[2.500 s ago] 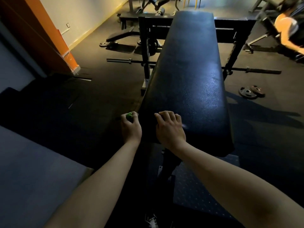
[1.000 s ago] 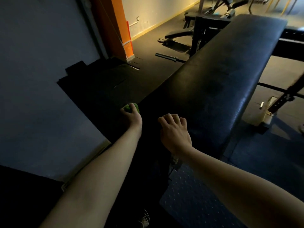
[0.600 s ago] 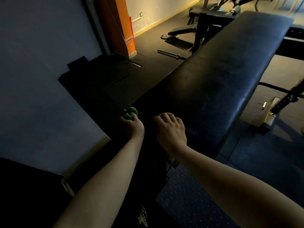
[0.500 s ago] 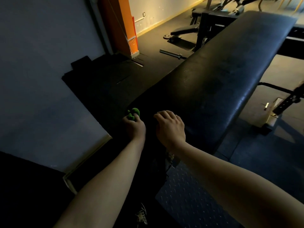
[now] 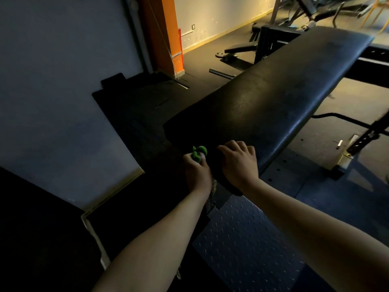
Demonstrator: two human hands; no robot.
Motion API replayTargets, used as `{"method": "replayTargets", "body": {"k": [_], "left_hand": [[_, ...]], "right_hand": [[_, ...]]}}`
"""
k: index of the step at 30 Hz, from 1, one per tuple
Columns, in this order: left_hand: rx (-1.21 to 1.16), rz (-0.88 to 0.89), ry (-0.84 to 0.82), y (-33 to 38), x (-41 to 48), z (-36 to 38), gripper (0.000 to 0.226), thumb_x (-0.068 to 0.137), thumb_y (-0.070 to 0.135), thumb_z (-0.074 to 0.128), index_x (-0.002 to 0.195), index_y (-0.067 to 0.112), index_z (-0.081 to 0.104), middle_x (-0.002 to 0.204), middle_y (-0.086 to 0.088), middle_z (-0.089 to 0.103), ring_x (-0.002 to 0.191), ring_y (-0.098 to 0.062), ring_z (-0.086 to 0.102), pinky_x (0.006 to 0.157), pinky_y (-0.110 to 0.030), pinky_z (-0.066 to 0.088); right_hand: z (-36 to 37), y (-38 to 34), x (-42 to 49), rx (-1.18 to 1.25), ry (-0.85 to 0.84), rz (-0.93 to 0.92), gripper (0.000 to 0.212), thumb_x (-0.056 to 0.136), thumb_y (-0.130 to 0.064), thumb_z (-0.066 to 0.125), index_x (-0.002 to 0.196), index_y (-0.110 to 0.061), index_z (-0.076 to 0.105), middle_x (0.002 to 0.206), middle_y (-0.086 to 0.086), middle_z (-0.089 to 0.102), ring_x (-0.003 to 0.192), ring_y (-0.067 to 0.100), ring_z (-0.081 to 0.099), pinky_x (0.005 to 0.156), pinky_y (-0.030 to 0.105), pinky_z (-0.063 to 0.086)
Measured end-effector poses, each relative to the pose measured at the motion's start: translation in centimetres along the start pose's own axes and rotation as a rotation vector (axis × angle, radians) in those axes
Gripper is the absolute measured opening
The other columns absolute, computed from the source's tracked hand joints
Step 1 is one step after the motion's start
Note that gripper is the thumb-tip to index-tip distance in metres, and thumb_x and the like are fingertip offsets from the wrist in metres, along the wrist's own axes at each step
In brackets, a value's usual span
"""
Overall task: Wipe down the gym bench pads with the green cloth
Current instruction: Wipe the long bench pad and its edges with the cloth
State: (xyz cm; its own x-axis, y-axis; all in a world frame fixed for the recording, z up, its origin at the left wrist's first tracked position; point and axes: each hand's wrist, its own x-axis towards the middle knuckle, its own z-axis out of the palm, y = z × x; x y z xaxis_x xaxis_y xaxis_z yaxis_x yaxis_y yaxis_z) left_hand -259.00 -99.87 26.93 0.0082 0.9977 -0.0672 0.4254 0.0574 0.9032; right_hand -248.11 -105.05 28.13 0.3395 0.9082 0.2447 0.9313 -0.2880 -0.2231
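Gripping green cloth [image 5: 199,153] w/ left hand [image 5: 196,170] at black bench pad [image 5: 273,106], dim gym.

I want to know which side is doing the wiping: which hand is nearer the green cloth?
Left. The left hand grips the green cloth at the bench pad's near edge; the right hand rests on the pad beside it, apart from the cloth.

Both hands at the bench pad's near end
The left hand [image 5: 197,172] with the cloth [image 5: 198,153] sat left of the right hand [image 5: 239,164], which rested on the bench pad [image 5: 273,104]

A gym: a padded black bench [image 5: 273,106], a barbell [image 5: 222,73] on rubber flooring [image 5: 210,45], and exercise machines [image 5: 305,9] behind.
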Motion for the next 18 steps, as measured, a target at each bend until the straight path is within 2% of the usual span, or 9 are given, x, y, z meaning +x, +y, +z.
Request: {"method": "replayTargets", "body": {"k": [3, 6, 9, 11, 13, 16, 18], "left_hand": [[0.024, 0.063, -0.103, -1.1, -2.4, -0.3, 0.034, 0.103, 0.023, 0.051, 0.133, 0.008, 0.044, 0.126, -0.013, 0.058, 0.101, -0.012, 0.055, 0.063, -0.011, 0.038], [0.056, 0.114, -0.166, -2.0, -2.6, -1.0, 0.034, 0.102, 0.018, 0.05, 0.134, 0.014, 0.041, 0.129, -0.01, 0.057, 0.108, -0.016, 0.058, 0.065, -0.011, 0.04], [0.011, 0.093, -0.064, -1.2, -0.6, -1.6, 0.031, 0.103, 0.025, 0.051, 0.13, 0.01, 0.047, 0.126, -0.012, 0.058, 0.104, -0.018, 0.059, 0.064, -0.012, 0.039], [-0.061, 0.007, 0.025, 0.2, 0.9, -0.8, 0.034, 0.103, 0.027, 0.051, 0.132, 0.008, 0.047, 0.131, -0.015, 0.055, 0.109, -0.024, 0.059, 0.072, -0.018, 0.041], [-0.092, -0.037, 0.047, 1.1, 1.0, 0.4, 0.036, 0.103, 0.026, 0.051, 0.133, 0.008, 0.046, 0.135, -0.016, 0.053, 0.115, -0.027, 0.058, 0.078, -0.023, 0.04], [-0.12, -0.062, 0.063, 0.8, -0.3, 1.6, 0.037, 0.104, 0.026, 0.051, 0.135, 0.008, 0.044, 0.134, -0.016, 0.054, 0.115, -0.029, 0.058, 0.078, -0.024, 0.039], [-0.113, -0.049, 0.057, 0.3, -1.1, 1.6, 0.037, 0.104, 0.026, 0.051, 0.135, 0.007, 0.044, 0.133, -0.016, 0.053, 0.114, -0.029, 0.058, 0.077, -0.024, 0.039]], "right_hand": [[0.1, 0.0, -1.2, 0.046, 0.001, -0.012, 0.045, 0.095, -0.033, 0.057, 0.139, -0.026, 0.052, 0.139, -0.001, 0.053, 0.13, 0.027, 0.041, 0.102, 0.044, 0.035], [0.3, 0.1, -1.3, 0.074, 0.018, -0.007, 0.045, 0.095, -0.033, 0.057, 0.14, -0.027, 0.053, 0.139, -0.003, 0.053, 0.131, 0.025, 0.041, 0.102, 0.043, 0.034], [0.5, 0.3, -1.4, 0.125, 0.075, 0.004, 0.04, 0.095, -0.029, 0.057, 0.135, -0.027, 0.058, 0.138, -0.005, 0.057, 0.131, 0.022, 0.045, 0.1, 0.042, 0.037], [0.7, 0.5, -1.5, 0.176, 0.134, 0.021, 0.035, 0.095, -0.022, 0.058, 0.129, -0.026, 0.064, 0.134, -0.005, 0.061, 0.128, 0.021, 0.05, 0.099, 0.042, 0.04], [1.0, 0.7, -1.4, 0.246, 0.174, 0.039, 0.033, 0.092, -0.012, 0.061, 0.122, -0.022, 0.069, 0.129, -0.003, 0.065, 0.124, 0.021, 0.055, 0.097, 0.043, 0.043], [1.4, 1.9, -1.5, 0.352, 0.199, 0.048, 0.037, 0.086, 0.002, 0.065, 0.117, -0.018, 0.072, 0.124, 0.001, 0.067, 0.118, 0.021, 0.059, 0.098, 0.043, 0.05], [1.6, 2.8, -2.4, 0.343, 0.205, 0.007, 0.04, 0.085, 0.004, 0.069, 0.119, -0.015, 0.07, 0.126, 0.004, 0.066, 0.121, 0.022, 0.058, 0.1, 0.039, 0.05]]}}
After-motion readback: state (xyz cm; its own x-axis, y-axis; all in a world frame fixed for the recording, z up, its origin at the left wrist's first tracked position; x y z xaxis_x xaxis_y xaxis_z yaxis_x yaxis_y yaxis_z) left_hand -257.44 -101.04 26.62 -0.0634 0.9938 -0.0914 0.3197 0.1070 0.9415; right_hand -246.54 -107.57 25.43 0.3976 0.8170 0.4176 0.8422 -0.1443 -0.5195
